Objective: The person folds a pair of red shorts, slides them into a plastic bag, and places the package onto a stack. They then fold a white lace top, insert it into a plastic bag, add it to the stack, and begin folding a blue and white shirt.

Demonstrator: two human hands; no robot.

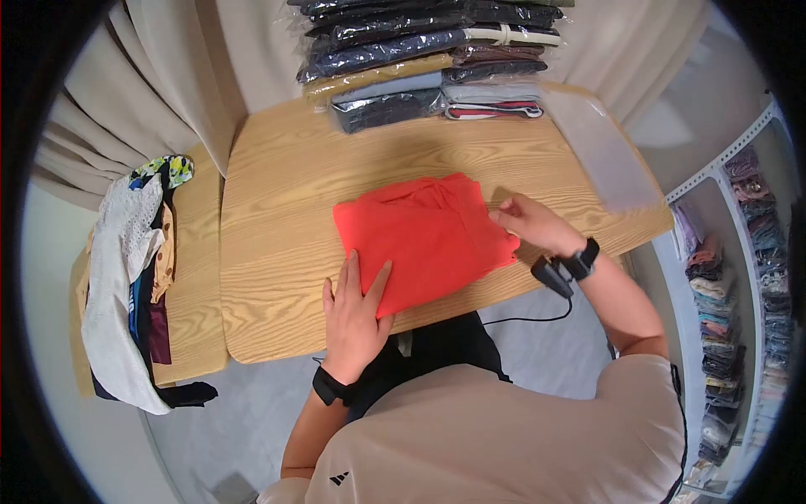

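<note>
A red folded garment (428,252) lies on the wooden table in front of me; its exact kind does not show. The upper part is rumpled into creases, while the lower part is smooth. My left hand (357,315) rests on its lower left edge with the fingers spread over the cloth. At the garment's right edge, my right hand (536,223) has its thumb and fingers drawn together in a pinch on the fabric. Both wrists carry black bands, and a small black device with a cable hangs by the right wrist.
Bagged folded clothes (428,50) are stacked at the table's back. Clear plastic bags (600,151) lie at the right side. Loose clothes (126,277) hang over a side table on the left. Shelves of folded clothes (718,336) stand at the right.
</note>
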